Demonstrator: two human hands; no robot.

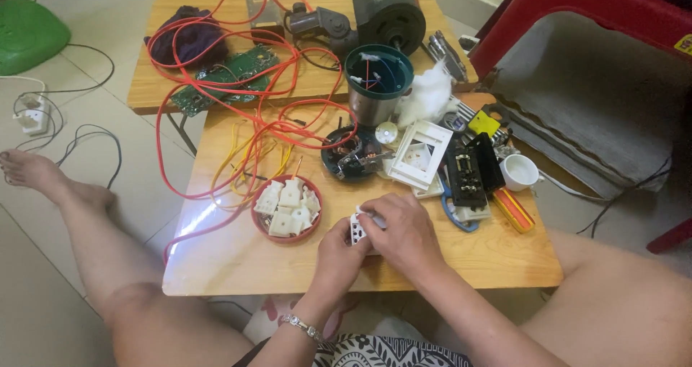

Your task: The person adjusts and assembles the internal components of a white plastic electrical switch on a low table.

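A small white socket piece (357,228) sits pinched between both hands at the near edge of the wooden table (497,255). The left hand (340,252) grips it from below, while the right hand (404,230) closes over its top. At ten o'clock from the hands stands a red bowl (287,208) of white socket parts. Farther off at one o'clock lies a white faceplate (420,153), and at twelve o'clock a steel cup (376,86) with a teal rim. Orange wires (252,72) tangle beyond.
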